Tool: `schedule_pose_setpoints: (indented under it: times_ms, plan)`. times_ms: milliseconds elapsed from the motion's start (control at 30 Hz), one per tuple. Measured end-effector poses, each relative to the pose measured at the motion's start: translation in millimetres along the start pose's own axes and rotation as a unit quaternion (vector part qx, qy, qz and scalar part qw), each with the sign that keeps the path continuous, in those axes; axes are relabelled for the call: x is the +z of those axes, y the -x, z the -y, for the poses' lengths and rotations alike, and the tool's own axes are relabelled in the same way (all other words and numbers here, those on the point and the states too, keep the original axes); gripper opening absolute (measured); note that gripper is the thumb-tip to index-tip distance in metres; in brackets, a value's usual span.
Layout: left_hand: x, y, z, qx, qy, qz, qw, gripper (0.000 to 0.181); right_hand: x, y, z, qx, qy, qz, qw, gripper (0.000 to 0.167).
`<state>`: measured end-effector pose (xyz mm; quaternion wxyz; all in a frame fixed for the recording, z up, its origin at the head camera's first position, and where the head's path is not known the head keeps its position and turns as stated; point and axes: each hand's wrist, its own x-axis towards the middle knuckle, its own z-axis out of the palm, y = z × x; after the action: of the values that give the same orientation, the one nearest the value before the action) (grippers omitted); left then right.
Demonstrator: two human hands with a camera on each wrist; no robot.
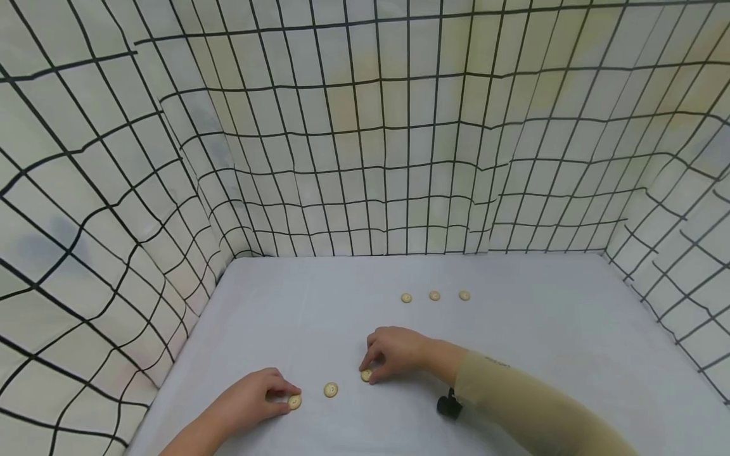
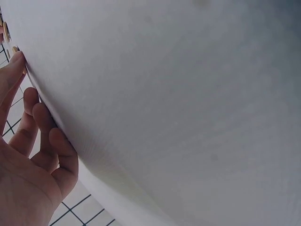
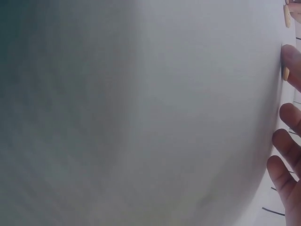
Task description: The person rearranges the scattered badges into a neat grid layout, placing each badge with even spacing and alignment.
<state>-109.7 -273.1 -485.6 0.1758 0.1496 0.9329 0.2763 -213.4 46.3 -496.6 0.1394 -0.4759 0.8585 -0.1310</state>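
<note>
Thumb and finger of the left hand [image 1: 252, 396] are a little apart, pinching the left button [image 1: 294, 402] by its edges. The right hand [image 1: 399, 349] pinches the right button [image 1: 366, 375] the same way. The middle button [image 1: 331, 389] lies between the hands, touching neither. It is round and light yellow, with tiny dark marks in its middle. Three more buttons [image 1: 435, 295] sit in a row farther off on the white cloth [image 1: 285, 316]. Dark writing on the tan sleeve [image 1: 530, 405] is too small to read.
</note>
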Motion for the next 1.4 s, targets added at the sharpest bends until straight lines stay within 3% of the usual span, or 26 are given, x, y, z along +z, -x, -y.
schedule_pose_setpoints:
  times_ms: [500, 867, 1067, 1400]
  plan:
    - [2.3, -0.9, -0.2, 0.005, 0.003, -0.001, 1.0, 0.022, -8, 8.0, -8, 0.037, -0.029, -0.017, 0.9987, 0.025]
    - [1.6, -2.4, -0.6, 0.002, -0.002, 0.004, 1.0, 0.022, -21, 35.8, -42, 0.103, -0.063, -0.032, 0.9922, 0.025]
    - [0.6, -1.3, -2.4, -0.001, -0.009, 0.0, 1.0, 0.022, -27, 58.0, -68, 0.15, -0.073, -0.048, 0.9847, 0.024]
    - [1.2, -2.3, -1.7, -0.023, -0.014, 0.005, 0.9996, 0.021, -37, 105.1, -112, 0.251, -0.086, -0.077, 0.9611, 0.022]
